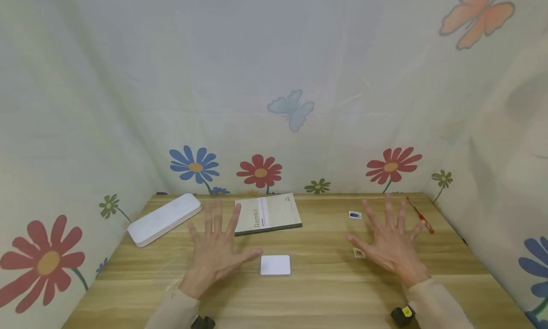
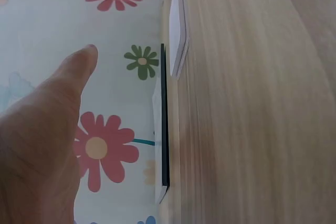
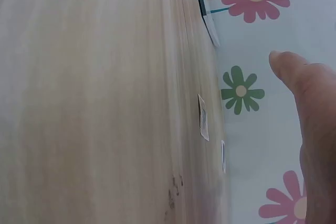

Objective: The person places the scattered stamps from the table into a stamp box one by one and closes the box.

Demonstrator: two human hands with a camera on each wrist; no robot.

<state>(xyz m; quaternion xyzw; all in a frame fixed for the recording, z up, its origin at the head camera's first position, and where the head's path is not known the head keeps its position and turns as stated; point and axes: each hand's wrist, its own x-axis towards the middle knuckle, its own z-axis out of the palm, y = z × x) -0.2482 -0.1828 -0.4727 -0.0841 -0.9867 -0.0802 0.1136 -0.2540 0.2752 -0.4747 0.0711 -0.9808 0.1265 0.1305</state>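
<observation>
Both hands are held up over the wooden table with fingers spread, and neither holds anything. My left hand has its thumb pointing toward a small white rectangular block, and its fingertips overlap the left edge of a notebook marked "Gambit" in the head view. On the other side, my right hand has its thumb beside a small stamp-like paper. Another such paper with a blue picture lies farther back. In the left wrist view the white block shows as a low slab.
A long white case lies slanted at the back left. By the right edge is a thin red tool. Something clear and thin lies left of the left wrist. A flowered curtain hangs behind the table.
</observation>
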